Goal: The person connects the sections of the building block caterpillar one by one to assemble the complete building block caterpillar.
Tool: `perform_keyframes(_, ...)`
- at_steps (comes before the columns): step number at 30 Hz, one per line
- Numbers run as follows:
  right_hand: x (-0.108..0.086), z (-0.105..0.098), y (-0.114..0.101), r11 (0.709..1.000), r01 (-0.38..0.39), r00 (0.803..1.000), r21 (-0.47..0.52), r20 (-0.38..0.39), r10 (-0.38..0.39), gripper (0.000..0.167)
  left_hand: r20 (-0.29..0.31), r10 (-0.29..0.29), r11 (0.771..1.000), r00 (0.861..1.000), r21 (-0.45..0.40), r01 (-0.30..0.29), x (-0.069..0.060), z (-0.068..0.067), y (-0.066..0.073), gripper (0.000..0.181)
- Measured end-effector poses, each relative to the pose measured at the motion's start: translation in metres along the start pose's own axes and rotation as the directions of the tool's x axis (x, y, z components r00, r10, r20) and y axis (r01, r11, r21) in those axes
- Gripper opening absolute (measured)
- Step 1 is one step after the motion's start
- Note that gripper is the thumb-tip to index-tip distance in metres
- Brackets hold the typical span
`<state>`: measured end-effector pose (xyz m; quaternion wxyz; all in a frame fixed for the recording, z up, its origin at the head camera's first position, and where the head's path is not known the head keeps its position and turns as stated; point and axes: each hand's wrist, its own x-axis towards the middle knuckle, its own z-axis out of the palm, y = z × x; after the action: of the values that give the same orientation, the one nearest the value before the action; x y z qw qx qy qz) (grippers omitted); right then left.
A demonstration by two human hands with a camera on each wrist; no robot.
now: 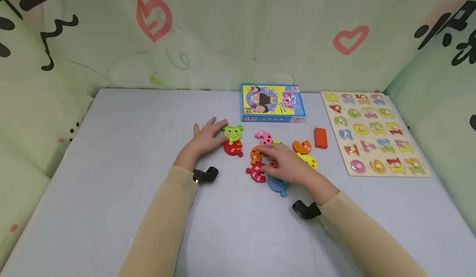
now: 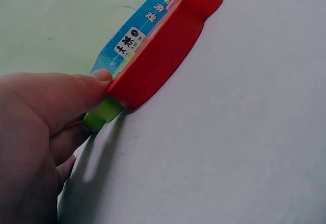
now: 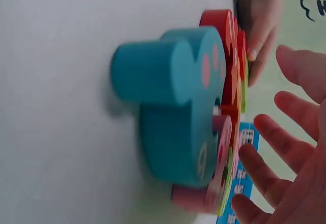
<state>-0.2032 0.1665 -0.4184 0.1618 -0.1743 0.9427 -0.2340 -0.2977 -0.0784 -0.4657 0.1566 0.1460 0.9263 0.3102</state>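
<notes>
My left hand (image 1: 206,138) pinches a green frog-head puzzle piece (image 1: 233,132) between thumb and fingers. A red piece marked 2 (image 1: 233,148) joins its lower side; in the left wrist view the thumb tip lies by the red piece (image 2: 165,56) and green edge (image 2: 104,113). My right hand (image 1: 290,163) hovers over a cluster of loose pieces, fingers spread in the right wrist view and holding nothing. Around it lie an orange piece (image 1: 255,155), a red piece (image 1: 256,173), a pink piece (image 1: 263,136) and a blue piece (image 1: 277,185). The hand partly hides others.
Right of the cluster are another orange piece (image 1: 302,147), a yellow piece (image 1: 308,161) and a red-orange block (image 1: 320,138). A blue and yellow box (image 1: 273,102) lies at the back. A wooden number board (image 1: 375,134) lies at the right.
</notes>
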Motion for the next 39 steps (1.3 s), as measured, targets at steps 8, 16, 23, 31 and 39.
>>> perform_keyframes(8, 0.016, 0.000, -0.001, 0.998, -0.012, 1.000, -0.061, 0.026, 0.014, 0.058, 0.009, 0.000, 1.000, 1.000, -0.006, 0.000, -0.001, 0.001, 0.002, 0.056)
perform_keyframes(16, 0.023, 0.003, 0.010, 0.998, -0.031, 0.999, -0.055, 0.041, 0.034, 0.051, 0.015, 0.003, 1.000, 1.000, -0.005, -0.003, 0.000, 0.004, 0.004, 0.057)
perform_keyframes(23, 0.027, 0.006, 0.014, 0.995, -0.006, 0.999, -0.101, 0.047, 0.010, 0.049, 0.011, -0.006, 1.000, 1.000, -0.004, 0.006, 0.001, 0.003, 0.003, 0.057)
perform_keyframes(31, 0.026, 0.004, 0.013, 0.993, -0.016, 0.998, -0.120, 0.053, 0.023, 0.050, 0.009, -0.008, 1.000, 1.000, -0.008, 0.008, 0.000, 0.002, 0.002, 0.057)
perform_keyframes(39, 0.017, -0.001, 0.022, 0.989, -0.037, 0.999, -0.146, 0.030, 0.042, 0.051, 0.004, 0.003, 1.000, 1.000, -0.021, -0.003, -0.001, -0.001, 0.000, 0.057)
